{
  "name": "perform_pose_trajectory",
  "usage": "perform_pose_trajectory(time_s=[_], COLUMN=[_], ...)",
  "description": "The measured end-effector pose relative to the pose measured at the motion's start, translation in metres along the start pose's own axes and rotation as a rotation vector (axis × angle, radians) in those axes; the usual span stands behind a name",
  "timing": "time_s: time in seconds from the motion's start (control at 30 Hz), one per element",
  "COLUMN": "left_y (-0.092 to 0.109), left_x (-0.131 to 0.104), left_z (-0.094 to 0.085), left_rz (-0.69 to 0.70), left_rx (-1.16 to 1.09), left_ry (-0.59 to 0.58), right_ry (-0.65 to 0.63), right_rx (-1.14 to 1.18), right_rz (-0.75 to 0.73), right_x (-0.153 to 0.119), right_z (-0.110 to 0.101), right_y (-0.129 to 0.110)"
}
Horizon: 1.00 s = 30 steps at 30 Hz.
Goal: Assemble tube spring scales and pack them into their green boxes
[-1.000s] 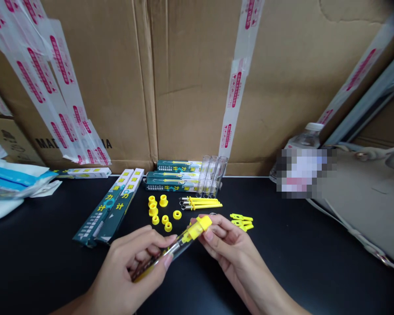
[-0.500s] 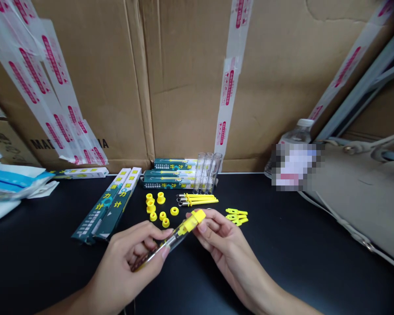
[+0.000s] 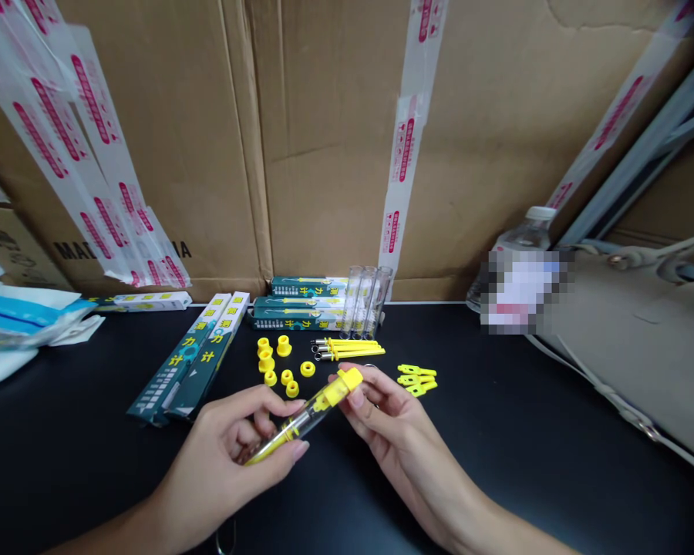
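Note:
A clear tubular spring scale (image 3: pixel 304 420) slants up to the right, with a yellow rod and a metal spring inside. My left hand (image 3: pixel 231 455) wraps its lower part between thumb and fingers. At the upper end sits a yellow cap (image 3: pixel 347 379), pinched by the fingers of my right hand (image 3: pixel 390 424). Below my left hand a thin metal hook (image 3: pixel 225 537) shows. Beyond the hands lie several yellow caps (image 3: pixel 266 360), a small row of yellow rods with metal ends (image 3: pixel 350 349) and flat yellow pieces (image 3: pixel 417 379). Clear tubes (image 3: pixel 368 301) lean behind them.
Printed green boxes lie at the left (image 3: pixel 188 358) and at the back (image 3: pixel 298 317), before a cardboard wall (image 3: pixel 324 154). A plastic package (image 3: pixel 28 312) is at far left. A bottle (image 3: pixel 526 235) and a beige bag (image 3: pixel 641 347) stand at the right.
The fingers of my left hand have loosened and shifted a little on the tube, so more of the yellow rod inside shows. My right hand stays at the cap.

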<state>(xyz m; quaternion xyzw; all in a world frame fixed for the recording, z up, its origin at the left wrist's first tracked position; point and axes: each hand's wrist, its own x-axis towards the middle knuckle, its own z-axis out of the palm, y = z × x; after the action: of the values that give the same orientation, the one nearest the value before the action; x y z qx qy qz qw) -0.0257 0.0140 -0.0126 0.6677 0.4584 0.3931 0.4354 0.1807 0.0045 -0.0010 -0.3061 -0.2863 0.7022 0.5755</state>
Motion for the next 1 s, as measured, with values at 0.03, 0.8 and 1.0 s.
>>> perform_pose_trajectory(time_s=[0.03, 0.8, 1.0], left_y=[0.0, -0.009, -0.007], left_x=[0.0, 0.0, -0.001], left_z=[0.0, 0.003, 0.002], left_rz=[-0.003, -0.007, 0.009], left_rx=[0.001, 0.06, 0.062], left_ry=[0.001, 0.028, 0.018], right_ry=[0.001, 0.047, 0.011], right_rx=[0.004, 0.052, -0.025], right_rz=[-0.006, 0.061, 0.071], right_x=[0.0, 0.005, 0.004], right_z=[0.0, -0.008, -0.01], right_y=[0.0, -0.002, -0.004])
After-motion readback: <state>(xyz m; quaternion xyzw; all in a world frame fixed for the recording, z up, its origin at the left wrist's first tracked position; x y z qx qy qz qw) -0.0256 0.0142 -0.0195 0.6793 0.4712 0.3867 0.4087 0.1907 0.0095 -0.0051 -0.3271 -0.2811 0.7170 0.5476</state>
